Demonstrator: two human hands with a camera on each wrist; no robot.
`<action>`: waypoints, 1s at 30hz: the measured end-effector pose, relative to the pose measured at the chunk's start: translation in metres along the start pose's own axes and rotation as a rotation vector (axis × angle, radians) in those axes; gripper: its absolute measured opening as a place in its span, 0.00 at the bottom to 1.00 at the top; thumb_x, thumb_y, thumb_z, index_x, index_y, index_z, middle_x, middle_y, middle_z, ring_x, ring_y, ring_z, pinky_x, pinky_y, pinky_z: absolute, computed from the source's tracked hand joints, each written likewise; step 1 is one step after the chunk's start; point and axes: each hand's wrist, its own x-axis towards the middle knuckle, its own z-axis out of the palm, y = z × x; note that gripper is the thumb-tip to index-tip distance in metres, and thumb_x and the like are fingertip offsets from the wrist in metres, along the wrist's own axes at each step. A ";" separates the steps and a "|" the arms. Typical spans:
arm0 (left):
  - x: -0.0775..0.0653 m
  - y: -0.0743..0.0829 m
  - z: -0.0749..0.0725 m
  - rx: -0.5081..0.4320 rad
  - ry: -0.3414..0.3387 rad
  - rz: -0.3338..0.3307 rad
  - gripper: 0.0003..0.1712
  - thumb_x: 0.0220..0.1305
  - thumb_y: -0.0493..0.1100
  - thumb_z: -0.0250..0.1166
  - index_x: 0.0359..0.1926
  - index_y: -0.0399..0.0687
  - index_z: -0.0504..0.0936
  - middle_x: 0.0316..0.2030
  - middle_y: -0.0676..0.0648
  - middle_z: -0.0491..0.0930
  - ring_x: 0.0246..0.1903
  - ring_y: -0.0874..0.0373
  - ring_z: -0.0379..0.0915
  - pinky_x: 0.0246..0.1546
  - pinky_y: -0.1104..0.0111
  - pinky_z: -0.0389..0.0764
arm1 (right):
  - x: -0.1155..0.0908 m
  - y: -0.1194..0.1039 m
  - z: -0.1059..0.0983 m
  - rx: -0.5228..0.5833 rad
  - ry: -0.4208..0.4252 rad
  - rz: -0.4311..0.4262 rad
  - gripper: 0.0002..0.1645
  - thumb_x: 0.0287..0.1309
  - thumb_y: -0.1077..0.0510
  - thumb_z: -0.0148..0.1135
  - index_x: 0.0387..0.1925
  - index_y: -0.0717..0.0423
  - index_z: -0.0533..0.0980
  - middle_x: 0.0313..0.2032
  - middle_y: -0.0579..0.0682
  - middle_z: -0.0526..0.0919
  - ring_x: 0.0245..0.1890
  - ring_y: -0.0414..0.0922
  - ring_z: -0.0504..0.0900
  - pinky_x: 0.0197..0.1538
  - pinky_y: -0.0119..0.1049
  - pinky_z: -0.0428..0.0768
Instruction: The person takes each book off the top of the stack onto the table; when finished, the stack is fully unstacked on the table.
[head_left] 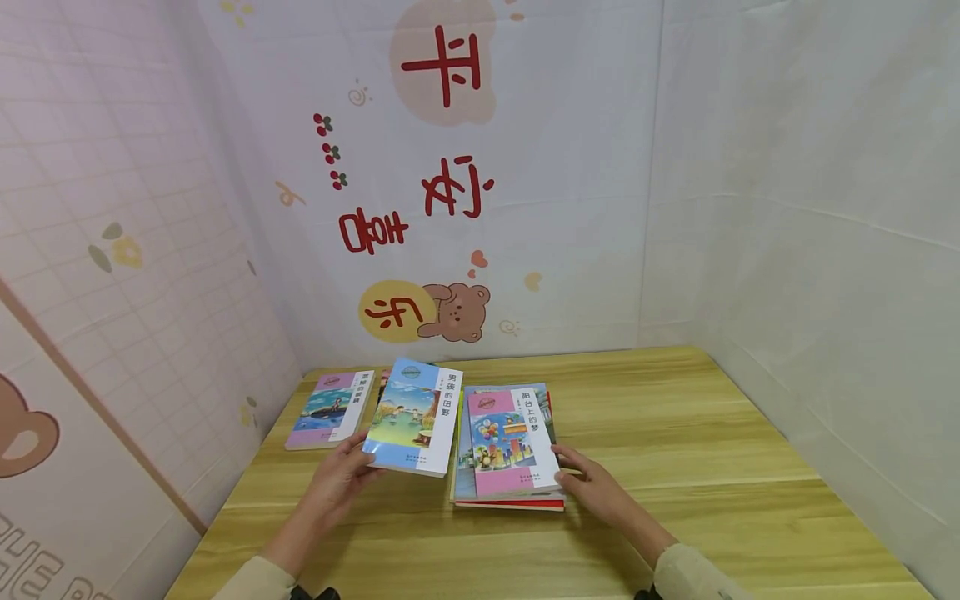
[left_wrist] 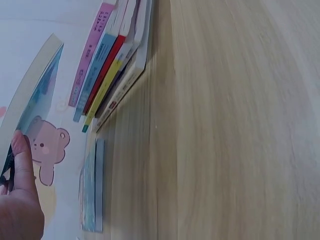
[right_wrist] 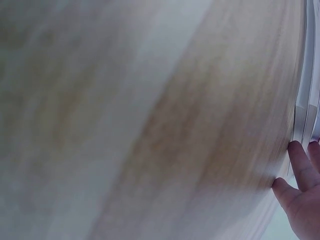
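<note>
Here, in the lower middle of the frame, the right hand [head_left: 596, 487] grasps nothing, its fingers extended against the right side of a book stack [head_left: 517, 504] topped by 1 pink-bordered book [head_left: 504, 443]. Lower left of centre, the left hand [head_left: 339, 482] grips 1 blue-bordered book [head_left: 405, 412] by its lower left corner, above the table [head_left: 720, 450]. Farther left lies 1 purple-bordered book [head_left: 324, 410]. Behind, a brown bear [head_left: 459, 312] decorates the white backdrop [head_left: 585, 150].
</note>
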 end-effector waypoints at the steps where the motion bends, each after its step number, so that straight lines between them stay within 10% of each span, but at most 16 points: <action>1: 0.000 0.000 -0.002 -0.004 0.006 0.000 0.34 0.69 0.29 0.52 0.73 0.35 0.53 0.54 0.40 0.76 0.45 0.56 0.80 0.53 0.59 0.79 | 0.000 0.000 0.000 -0.002 -0.001 -0.003 0.28 0.71 0.56 0.57 0.70 0.54 0.68 0.63 0.67 0.72 0.59 0.63 0.75 0.63 0.61 0.68; 30: -0.028 0.001 -0.096 0.042 -0.023 0.000 0.36 0.72 0.29 0.49 0.73 0.27 0.40 0.43 0.51 0.79 0.39 0.60 0.80 0.46 0.66 0.82 | -0.001 -0.002 -0.002 -0.004 -0.009 -0.028 0.29 0.70 0.56 0.57 0.69 0.56 0.68 0.62 0.67 0.73 0.57 0.62 0.76 0.61 0.61 0.69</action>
